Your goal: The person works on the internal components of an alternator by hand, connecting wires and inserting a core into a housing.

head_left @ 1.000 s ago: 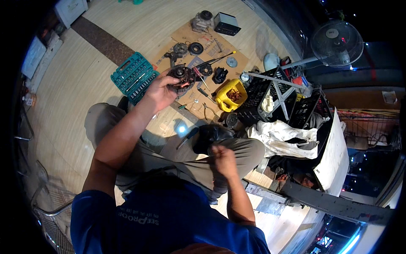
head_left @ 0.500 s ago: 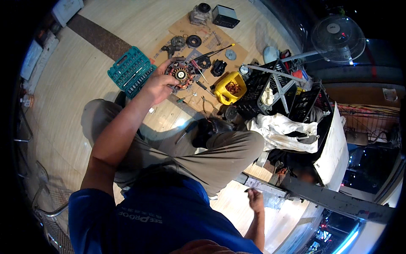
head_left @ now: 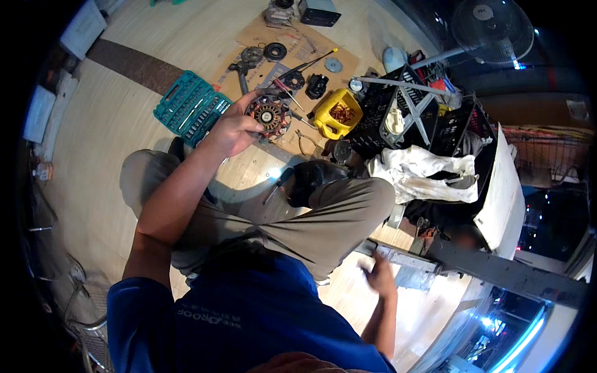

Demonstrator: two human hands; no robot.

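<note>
Round part [head_left: 268,117], copper-coloured about a pale hub, is held up in the left hand [head_left: 236,129], seen against the lower left edge of the cardboard [head_left: 261,34]. To its left an open green socket set [head_left: 186,109] is placed on the floor [head_left: 124,99]. On the cardboard are laid a black ring [head_left: 274,51], a grey disc [head_left: 333,64], pliers [head_left: 300,144] and a red-handled screwdriver [head_left: 280,84]. A yellow jug [head_left: 323,118], cut open and filled with copper-coloured pieces [head_left: 342,113], is set at the right edge; beyond it the way is blocked by black crates [head_left: 367,127], partly covered by a white cloth [head_left: 423,168]. The right hand [head_left: 380,280] is separated from the cardboard by a bent leg [head_left: 348,205]. The left fingers are closed about the part's rim, the thumb being laid across its near face. The right hand is blurred near a grey bar [head_left: 510,273]; how far its fingers are opened, and whether anything is held, cannot be told.
</note>
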